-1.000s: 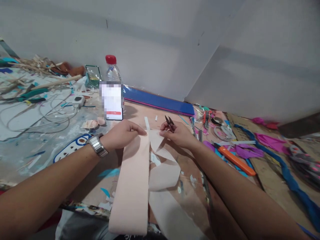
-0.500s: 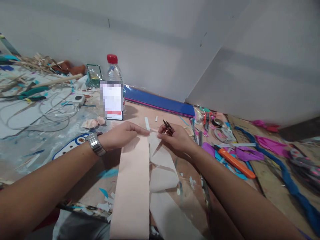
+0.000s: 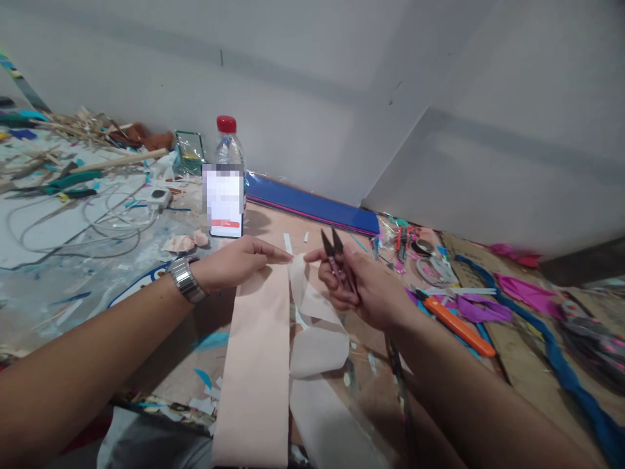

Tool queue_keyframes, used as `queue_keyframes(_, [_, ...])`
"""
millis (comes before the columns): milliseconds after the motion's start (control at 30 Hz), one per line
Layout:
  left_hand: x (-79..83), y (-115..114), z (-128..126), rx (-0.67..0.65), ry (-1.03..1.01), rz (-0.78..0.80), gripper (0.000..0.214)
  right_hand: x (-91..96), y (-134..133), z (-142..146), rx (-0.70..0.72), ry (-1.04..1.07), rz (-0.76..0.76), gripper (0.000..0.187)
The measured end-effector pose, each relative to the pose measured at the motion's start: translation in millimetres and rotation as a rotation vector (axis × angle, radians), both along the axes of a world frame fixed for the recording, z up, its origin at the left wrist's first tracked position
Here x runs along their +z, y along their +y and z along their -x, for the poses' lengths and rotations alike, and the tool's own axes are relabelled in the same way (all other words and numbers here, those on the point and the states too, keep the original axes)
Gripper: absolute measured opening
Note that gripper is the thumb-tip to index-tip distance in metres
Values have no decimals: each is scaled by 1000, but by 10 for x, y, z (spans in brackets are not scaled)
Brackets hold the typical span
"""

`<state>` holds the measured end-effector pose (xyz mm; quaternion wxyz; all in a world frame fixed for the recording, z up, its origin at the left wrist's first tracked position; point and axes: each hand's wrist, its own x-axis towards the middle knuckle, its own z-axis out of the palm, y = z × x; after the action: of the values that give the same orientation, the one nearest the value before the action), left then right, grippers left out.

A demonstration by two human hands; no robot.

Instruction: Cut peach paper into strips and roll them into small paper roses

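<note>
A long pale pink strip [image 3: 256, 365], paper or fabric, runs from the table's edge up to my left hand [image 3: 241, 264]. My left fingers are closed at its far end, index finger pointing right. A thin whitish strip [image 3: 319, 352] lies in loose folds along its right side, looking like a peeled backing. My right hand [image 3: 374, 283] grips a pair of dark thread snips [image 3: 339, 260] with the blades apart and pointing up and away. The right index finger reaches left to the top of the whitish strip. Whether it touches is hard to make out.
A phone [image 3: 227, 202] leans against a red-capped bottle [image 3: 229, 146]. Behind lies a long blue packet [image 3: 312, 205] along the wall. An orange utility knife [image 3: 459, 326] and purple scraps are on the right. Cables, green-handled pliers [image 3: 73, 182] and sticks clutter the left.
My right hand has drawn back toward me and right, and the snips now show more fully. The left hand stays at the strip's end. The view has shifted slightly.
</note>
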<state>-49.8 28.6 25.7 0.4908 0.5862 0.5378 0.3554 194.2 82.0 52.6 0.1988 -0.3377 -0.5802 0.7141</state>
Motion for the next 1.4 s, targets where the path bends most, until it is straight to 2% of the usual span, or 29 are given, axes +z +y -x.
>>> queue_keyframes(67, [22, 6, 38, 19, 22, -38, 42, 91, -217, 9, 58, 53, 196, 45])
queue_keyframes(133, [53, 9, 75, 40, 23, -83, 41, 131, -403, 22, 60, 109, 282, 40])
queue_keyframes(233, [126, -2, 117, 56, 38, -138, 41, 125, -561, 44, 35, 101, 208, 42])
queue_keyframes(267, [157, -10, 129, 61, 48, -158, 41, 116, -578, 50, 72, 60, 170, 44])
queue_keyframes(367, [258, -40, 165, 78, 68, -195, 39, 80, -553, 62, 154, -35, 88, 45])
queue_keyframes(533, [386, -70, 202, 95, 99, -203, 41, -31, -472, 78, 245, -144, 92, 31])
queue_keyframes(667, [389, -75, 207, 71, 84, -225, 43, -130, -474, 103, 276, -147, 133, 25])
queue_keyframes(767, [371, -84, 202, 48, 95, -242, 45, -185, -485, 131, 288, -115, 170, 28])
queue_keyframes(867, [381, -107, 185, 25, 108, -247, 44, -221, -498, 163, 234, -67, 190, 33])
queue_keyframes(1000, [427, -154, 156, -31, 127, -294, 41, -232, -545, 201, 159, -33, 178, 39])
queue_keyframes(1200, [441, -186, 151, -29, 110, -292, 40, -210, -634, 206, 247, 2, 231, 37])
queue_keyframes(1400, [434, -187, 157, -14, 99, -290, 38, -211, -652, 201, 162, 60, 242, 39])
